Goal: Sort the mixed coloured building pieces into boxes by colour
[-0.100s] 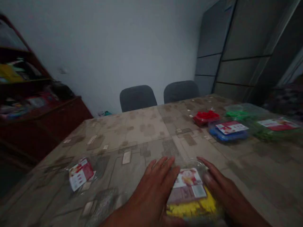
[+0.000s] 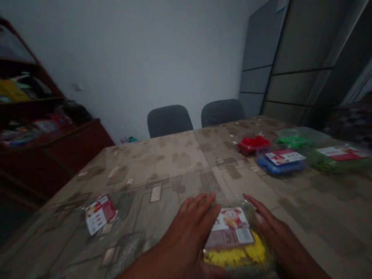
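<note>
A clear plastic container (image 2: 235, 255) of small yellow pieces sits at the table's near edge, its lid bearing a red and white label (image 2: 232, 224). My left hand (image 2: 193, 224) wraps its left side, fingers over the lid's edge and thumb low at the front. Along the right side lies my right hand (image 2: 276, 232), its fingers curved against the wall; its thumb is hard to make out. Between them the two hands hold the container. What the yellow pieces are, I cannot tell.
A crumpled clear wrapper with a red and white label (image 2: 100, 215) lies at left. At right stand containers of red pieces (image 2: 253, 144), blue pieces (image 2: 280, 162) and green pieces (image 2: 328, 164), beside another with bright green ones (image 2: 295, 141). Two grey chairs (image 2: 170, 121) line the far side.
</note>
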Demonstrator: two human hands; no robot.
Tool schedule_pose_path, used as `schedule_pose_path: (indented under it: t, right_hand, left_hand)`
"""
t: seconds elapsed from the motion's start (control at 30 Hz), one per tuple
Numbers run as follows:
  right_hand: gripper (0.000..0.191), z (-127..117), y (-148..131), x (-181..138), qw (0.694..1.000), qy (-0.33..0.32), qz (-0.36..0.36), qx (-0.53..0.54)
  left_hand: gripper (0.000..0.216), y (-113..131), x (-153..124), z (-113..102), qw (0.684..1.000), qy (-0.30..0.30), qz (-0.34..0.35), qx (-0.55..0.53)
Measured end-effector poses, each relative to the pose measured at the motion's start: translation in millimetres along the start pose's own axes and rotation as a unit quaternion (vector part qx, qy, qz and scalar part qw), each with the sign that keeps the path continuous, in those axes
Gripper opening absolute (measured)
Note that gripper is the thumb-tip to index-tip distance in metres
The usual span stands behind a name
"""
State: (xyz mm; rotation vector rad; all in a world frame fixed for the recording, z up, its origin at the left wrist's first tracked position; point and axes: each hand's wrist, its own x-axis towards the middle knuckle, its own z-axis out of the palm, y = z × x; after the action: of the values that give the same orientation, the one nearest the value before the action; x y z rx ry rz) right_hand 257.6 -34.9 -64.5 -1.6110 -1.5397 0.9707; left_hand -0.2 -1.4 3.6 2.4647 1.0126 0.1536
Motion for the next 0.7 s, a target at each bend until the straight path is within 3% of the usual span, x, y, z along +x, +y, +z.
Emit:
schedule_pose_path:
  t: [0.2,0.33,0.4,0.5,0.6,0.7]
  right_hand:
    - [0.077,-1,-4,1,0.999,-0.03,0.011,0.04]
    - [0.071,-1,-3,2,0.999,-0.022,0.022,0.04]
    - [0.07,-1,1,3,0.998,-0.01,0.031,0.047]
    - [0.069,-5,3,3,0.997,-0.002,0.045,0.055]
    - [0.066,-10,1,1,0.999,0.002,0.038,0.037]
    - [0.064,-13,3,-1,0.999,0.001,0.036,0.005]
  left_hand:
    - [0.101,-6,2,8,0.996,0.053,0.024,-0.067]
    - [0.074,-19,-2,22,0.978,0.155,0.034,-0.135]
    - [0.06,-24,-7,29,0.959,0.215,-0.001,-0.182]
    - [0.06,-29,-19,37,0.914,0.273,-0.075,-0.289]
    - [0.064,-29,-31,43,0.858,0.296,-0.143,-0.394]
    - [0.068,-30,-41,48,0.836,0.284,-0.19,-0.429]
